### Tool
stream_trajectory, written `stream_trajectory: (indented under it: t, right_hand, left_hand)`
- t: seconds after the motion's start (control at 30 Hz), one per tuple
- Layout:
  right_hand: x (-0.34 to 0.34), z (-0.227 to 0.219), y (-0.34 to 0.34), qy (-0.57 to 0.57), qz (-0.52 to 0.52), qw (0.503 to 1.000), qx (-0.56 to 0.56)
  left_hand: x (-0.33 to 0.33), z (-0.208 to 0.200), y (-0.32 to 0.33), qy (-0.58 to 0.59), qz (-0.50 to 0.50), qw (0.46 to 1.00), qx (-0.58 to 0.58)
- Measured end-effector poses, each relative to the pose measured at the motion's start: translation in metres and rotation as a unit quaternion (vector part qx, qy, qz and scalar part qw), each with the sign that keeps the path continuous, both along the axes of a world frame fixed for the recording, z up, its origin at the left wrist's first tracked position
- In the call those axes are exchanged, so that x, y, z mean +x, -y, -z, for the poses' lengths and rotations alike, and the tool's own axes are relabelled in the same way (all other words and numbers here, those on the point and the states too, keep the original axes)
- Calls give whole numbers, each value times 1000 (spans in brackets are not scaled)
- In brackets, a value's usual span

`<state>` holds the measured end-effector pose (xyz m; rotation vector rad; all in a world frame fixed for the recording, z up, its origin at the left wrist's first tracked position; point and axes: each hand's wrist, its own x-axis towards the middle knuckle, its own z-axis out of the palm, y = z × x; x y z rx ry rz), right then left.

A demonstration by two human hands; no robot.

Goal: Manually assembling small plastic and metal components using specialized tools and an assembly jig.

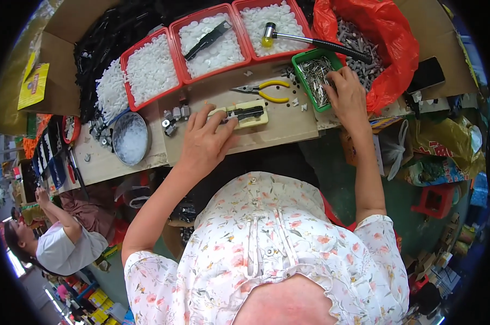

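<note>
My left hand point(204, 135) rests at the left end of a cream fixture point(246, 123), its fingers stretched out and apart. A slim black part point(249, 112) lies in the fixture's slot. My right hand point(347, 97) reaches over the edge of a small green tray point(301, 81), heaped with thin metal pins point(316, 70). Its thumb and forefinger are bent together among the pins; whatever is between them is too small to make out. Yellow-handled pliers point(272, 92) lie on the board between my hands.
Behind stand red trays point(186, 81) of white plastic pieces, one with a black part point(207, 40) on top. A hammer point(315, 41) crosses toward a red bag point(399, 59) of grey parts. A metal bowl point(130, 138) sits left; a phone point(426, 75) lies right. Another person point(66, 244) works far left.
</note>
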<state>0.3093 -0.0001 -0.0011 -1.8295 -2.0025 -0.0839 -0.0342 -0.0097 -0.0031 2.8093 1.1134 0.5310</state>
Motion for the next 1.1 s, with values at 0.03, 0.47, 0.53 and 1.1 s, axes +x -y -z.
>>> stream_trajectory:
  t: [0.03, 0.47, 0.53, 1.1]
  right_hand:
    - [-1, 1, -1, -2, 0, 1000, 9]
    - [7, 1, -20, -87, -3, 996, 10]
    - [9, 2, -21, -105, -23, 994, 7]
    - [18, 9, 0, -172, -51, 984, -11]
  left_hand:
    - [1, -3, -5, 28, 7, 1000, 5]
    - [45, -29, -112, 169, 35, 984, 31]
    - [59, -29, -127, 185, 41, 981, 30]
    - [155, -17, -229, 100, 128, 985, 51]
